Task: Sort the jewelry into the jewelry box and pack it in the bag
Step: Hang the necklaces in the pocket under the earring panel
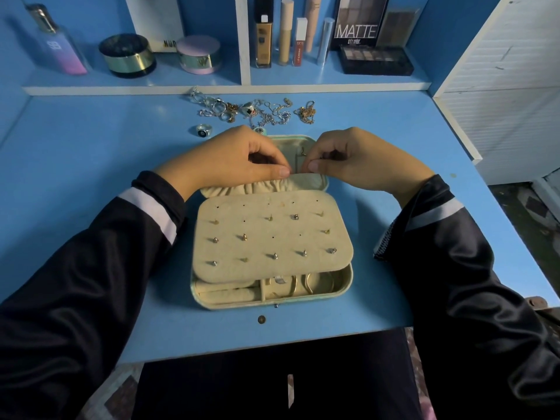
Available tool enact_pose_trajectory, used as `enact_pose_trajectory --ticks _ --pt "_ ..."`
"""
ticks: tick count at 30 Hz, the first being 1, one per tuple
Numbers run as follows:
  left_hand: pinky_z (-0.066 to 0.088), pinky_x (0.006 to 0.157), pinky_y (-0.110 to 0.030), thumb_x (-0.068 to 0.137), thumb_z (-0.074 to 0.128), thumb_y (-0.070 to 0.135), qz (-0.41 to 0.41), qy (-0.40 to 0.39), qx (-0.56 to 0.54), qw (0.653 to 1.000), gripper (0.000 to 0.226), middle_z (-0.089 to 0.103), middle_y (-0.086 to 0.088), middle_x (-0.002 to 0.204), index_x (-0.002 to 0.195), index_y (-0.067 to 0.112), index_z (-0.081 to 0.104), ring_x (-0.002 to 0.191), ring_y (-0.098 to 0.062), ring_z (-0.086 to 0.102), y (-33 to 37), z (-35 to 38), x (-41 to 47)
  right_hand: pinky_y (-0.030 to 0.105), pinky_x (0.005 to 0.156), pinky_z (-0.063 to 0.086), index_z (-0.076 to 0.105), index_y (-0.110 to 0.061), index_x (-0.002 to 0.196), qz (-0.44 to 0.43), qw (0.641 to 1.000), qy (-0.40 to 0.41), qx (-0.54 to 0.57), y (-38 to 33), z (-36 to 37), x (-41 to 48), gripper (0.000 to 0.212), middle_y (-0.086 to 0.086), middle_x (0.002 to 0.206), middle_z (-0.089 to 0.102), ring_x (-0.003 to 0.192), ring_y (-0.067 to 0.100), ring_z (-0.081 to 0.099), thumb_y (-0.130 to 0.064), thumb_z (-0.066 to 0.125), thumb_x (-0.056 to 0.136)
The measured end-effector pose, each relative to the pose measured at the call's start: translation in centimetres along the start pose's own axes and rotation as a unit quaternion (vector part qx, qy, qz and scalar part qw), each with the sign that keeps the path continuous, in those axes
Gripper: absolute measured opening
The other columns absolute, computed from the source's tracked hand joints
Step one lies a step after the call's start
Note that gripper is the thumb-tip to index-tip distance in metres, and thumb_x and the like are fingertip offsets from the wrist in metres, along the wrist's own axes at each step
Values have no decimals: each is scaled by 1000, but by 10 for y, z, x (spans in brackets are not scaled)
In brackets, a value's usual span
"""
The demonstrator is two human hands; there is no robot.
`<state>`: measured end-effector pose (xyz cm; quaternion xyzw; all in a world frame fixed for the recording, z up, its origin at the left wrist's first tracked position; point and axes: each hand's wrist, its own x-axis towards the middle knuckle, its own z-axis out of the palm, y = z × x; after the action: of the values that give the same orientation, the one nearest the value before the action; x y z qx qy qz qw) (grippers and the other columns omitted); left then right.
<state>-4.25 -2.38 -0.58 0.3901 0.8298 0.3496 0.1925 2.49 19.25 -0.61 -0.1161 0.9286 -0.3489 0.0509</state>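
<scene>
A mint-green jewelry box (345,286) lies open on the blue desk (91,153). Its beige earring panel (272,237), studded with several small earrings, is folded down over the lower tray. Both hands work inside the lid (315,177), above its gathered pocket. My left hand (233,159) and my right hand (357,159) each pinch a thin chain (298,165) hanging from a hook in the lid. A tangle of silver and gold chains and rings (251,109) lies behind the box. A single ring (203,130) sits to its left.
A shelf at the back holds a perfume bottle (59,43), two round jars (127,56), several makeup tubes (285,31) and an eyeshadow palette (375,60). A white cabinet (509,86) stands on the right. A small round stud (261,319) lies near the desk's front edge.
</scene>
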Motion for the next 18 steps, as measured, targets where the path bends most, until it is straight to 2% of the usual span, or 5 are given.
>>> enact_pose_trajectory --ticks 5,10,15,18 --pt "48 79 -15 87 71 29 -3 4 8 1000 8 73 8 93 87 36 71 86 -4 65 0 2 1 17 71 39 72 -16 90 1 999 -23 -34 1 -1 2 11 0 92 64 75 11 52 -11 62 92" --pt "47 79 -15 86 72 29 -4 8 6 1000 7 72 10 94 88 36 72 87 -4 64 0 2 0 10 69 38 71 -20 88 -1 1000 -10 -15 1 -1 0 13 -4 90 63 73 4 52 -11 63 92" --pt "41 63 -6 87 71 28 9 2 27 1000 7 68 14 87 90 35 71 72 5 57 1 4 0 9 69 39 69 -24 86 -11 1000 -16 -12 1 -2 -1 14 2 93 64 74 6 54 -11 64 91" --pt "38 61 -5 88 71 29 25 25 35 999 8 65 16 83 95 33 72 68 5 53 -3 6 2 8 66 39 73 -17 90 -10 1000 16 21 2 -2 -1 8 -8 85 65 66 0 51 -11 68 88"
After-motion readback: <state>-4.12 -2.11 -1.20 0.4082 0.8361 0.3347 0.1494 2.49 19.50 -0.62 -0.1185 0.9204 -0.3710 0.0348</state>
